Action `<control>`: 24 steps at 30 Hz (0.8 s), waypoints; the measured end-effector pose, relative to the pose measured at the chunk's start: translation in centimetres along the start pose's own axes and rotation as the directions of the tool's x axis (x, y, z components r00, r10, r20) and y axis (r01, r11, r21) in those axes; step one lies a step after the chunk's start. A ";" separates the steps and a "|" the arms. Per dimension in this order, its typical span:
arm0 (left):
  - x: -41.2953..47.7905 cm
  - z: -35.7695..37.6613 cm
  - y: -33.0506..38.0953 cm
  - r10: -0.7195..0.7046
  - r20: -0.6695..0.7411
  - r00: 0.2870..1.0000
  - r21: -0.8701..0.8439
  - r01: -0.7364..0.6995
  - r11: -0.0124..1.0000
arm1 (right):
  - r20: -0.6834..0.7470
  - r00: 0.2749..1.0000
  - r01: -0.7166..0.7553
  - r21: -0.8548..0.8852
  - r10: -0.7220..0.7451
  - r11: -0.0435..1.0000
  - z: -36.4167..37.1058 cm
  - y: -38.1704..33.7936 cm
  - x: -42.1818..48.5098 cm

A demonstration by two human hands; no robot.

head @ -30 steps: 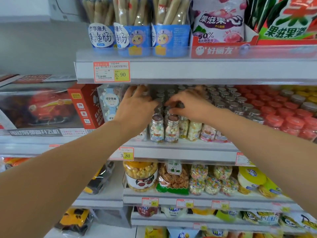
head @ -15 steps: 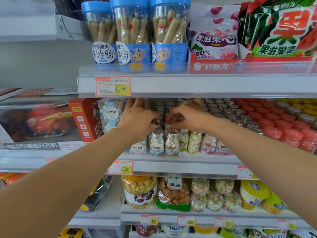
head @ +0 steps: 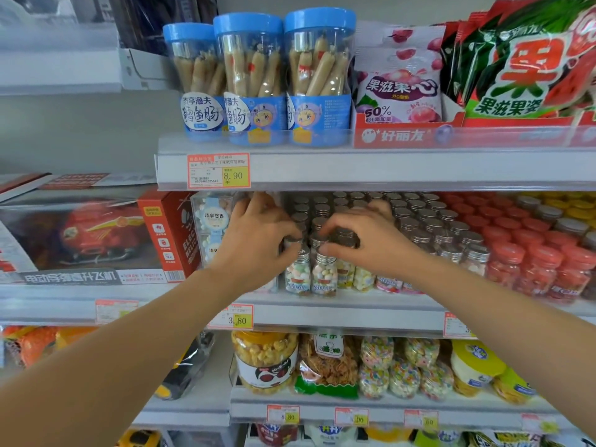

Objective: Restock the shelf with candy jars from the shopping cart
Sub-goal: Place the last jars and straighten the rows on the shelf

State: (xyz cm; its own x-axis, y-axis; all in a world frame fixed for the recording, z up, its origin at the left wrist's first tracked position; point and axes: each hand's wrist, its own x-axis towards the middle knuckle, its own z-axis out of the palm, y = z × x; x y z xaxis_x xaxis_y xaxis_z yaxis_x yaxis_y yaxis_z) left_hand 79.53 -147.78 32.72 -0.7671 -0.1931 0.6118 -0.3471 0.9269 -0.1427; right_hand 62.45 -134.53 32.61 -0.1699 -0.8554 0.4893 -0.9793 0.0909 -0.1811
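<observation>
Small clear candy jars with silver lids stand in rows on the middle shelf. My left hand reaches in at the left of the rows, fingers curled around a jar lid at the front. My right hand is beside it, fingers closed on a silver-lidded candy jar held a little above the front rows. Two front jars with pastel candies stand between and below my hands. The shopping cart is out of view.
Red-lidded jars fill the shelf's right side. The shelf above hangs low over the jars and carries blue-lidded sausage tubs and snack bags. A red toy box sits left. Larger snack jars stand below.
Both hands have drawn a little toward the shelf's front. My right hand now holds a silver-lidded jar slightly higher over the front rows. The camera has tilted upward.
</observation>
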 end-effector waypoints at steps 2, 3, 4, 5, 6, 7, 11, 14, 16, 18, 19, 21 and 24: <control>-0.7 0.2 0.4 0.030 0.003 1.000 0.038 -0.030 0.999 | -0.021 1.000 0.014 -0.073 -0.015 0.997 0.8 0.0 -0.9; -0.9 0.3 0.7 0.028 -0.001 1.000 0.051 -0.027 0.998 | -0.037 0.999 0.013 -0.098 -0.017 0.995 1.3 -0.1 -1.2; -1.0 0.5 0.9 0.017 -0.014 1.000 0.055 -0.016 0.998 | -0.063 0.998 0.013 -0.108 -0.019 0.994 1.6 -0.1 -1.3; -1.1 0.7 1.0 0.003 -0.029 1.000 0.062 -0.001 0.998 | -0.093 0.995 0.015 -0.104 -0.024 0.994 1.9 -0.2 -1.4; -1.1 0.9 1.2 -0.013 -0.040 0.999 0.075 0.016 0.997 | -0.118 0.993 0.012 -0.092 -0.023 0.996 2.0 -0.3 -1.4; -1.1 1.1 1.4 -0.028 -0.041 0.999 0.091 0.032 0.995 | -0.136 0.991 0.003 -0.072 -0.013 0.997 2.1 -0.3 -1.4; -0.8 1.2 1.7 -0.018 -0.024 1.000 0.214 0.023 0.977 | -0.152 0.988 -0.036 -0.009 0.035 0.999 2.5 -0.3 -1.6; -0.6 1.0 1.5 0.012 -0.008 1.000 0.319 -0.009 0.948 | -0.185 0.982 -0.043 -0.003 0.041 0.999 3.0 -0.3 -1.6; -0.6 1.1 1.5 0.022 0.006 1.000 0.337 -0.023 0.941 | -0.221 0.974 -0.045 -0.004 0.043 0.999 3.5 -0.3 -1.6; -0.9 1.5 1.6 0.021 0.011 1.000 0.321 -0.023 0.947 | -0.248 0.968 -0.047 0.000 0.046 0.999 3.9 -0.4 -1.8; -1.1 1.6 1.6 0.016 0.002 1.000 0.302 -0.016 0.953 | -0.261 0.964 -0.049 0.005 0.048 0.999 4.0 -0.4 -1.9; -1.4 1.9 1.4 0.003 -0.036 0.999 0.262 0.006 0.965 | -0.281 0.959 -0.043 0.005 0.043 0.999 4.1 -0.3 -2.1; -1.8 1.8 1.3 -0.001 -0.070 0.998 0.194 0.015 0.981 | -0.264 0.965 -0.014 -0.038 0.004 0.999 4.3 -0.2 -2.4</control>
State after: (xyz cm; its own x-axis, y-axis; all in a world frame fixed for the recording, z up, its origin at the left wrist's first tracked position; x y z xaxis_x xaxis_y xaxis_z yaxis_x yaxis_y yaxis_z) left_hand 79.50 -146.82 30.07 -0.7266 -0.1712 0.6653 -0.4566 0.8440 -0.2814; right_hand 63.53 -134.67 27.84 -0.1969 -0.6901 0.6964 -0.9802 0.1225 -0.1557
